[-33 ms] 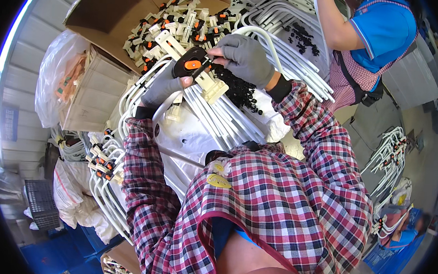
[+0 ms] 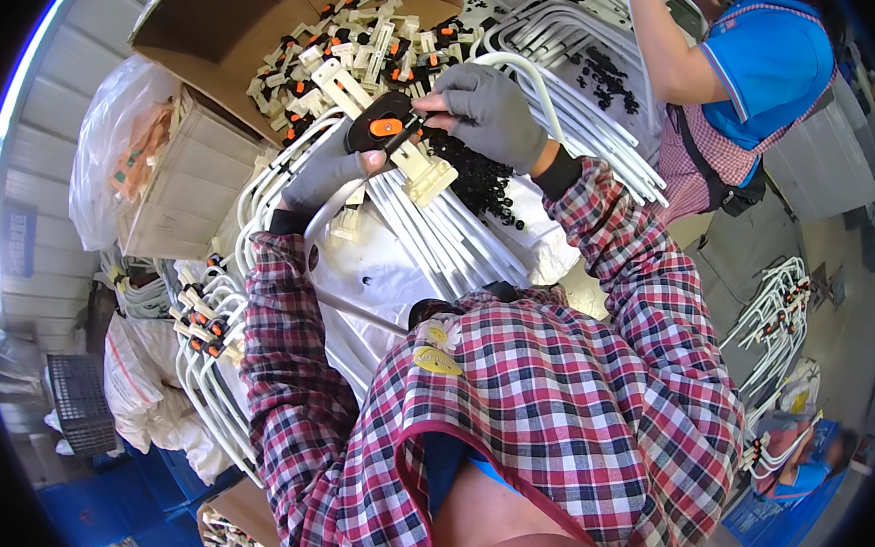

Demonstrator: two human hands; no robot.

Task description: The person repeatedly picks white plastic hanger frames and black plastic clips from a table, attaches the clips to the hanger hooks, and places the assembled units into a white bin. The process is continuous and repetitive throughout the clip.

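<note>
My left hand (image 2: 325, 174), in a grey fingerless glove, is closed around a cream plastic bracket (image 2: 426, 173) with a black clamp body and an orange insert. A white bent tube runs down from beside this hand. My right hand (image 2: 492, 116), gloved the same way, is closed, its thumb and fingertips pinched against the far right edge of the black clamp body. Whatever lies between those fingertips is too small to make out. Below the hands lies a bundle of white metal tubes (image 2: 440, 239). Small black plastic pieces (image 2: 478, 181) are heaped under my right hand.
An open cardboard box (image 2: 207, 34) at the back spills many similar brackets (image 2: 372, 39). More white bent tubes (image 2: 572, 41) lie behind my right hand. A co-worker in a blue shirt (image 2: 771, 58) stands at the far right. Left are a plastic bin (image 2: 198, 174) and tubes with brackets (image 2: 215, 390).
The co-worker's arm and shoulder have shifted slightly. Both my hands keep their places on the bracket.
</note>
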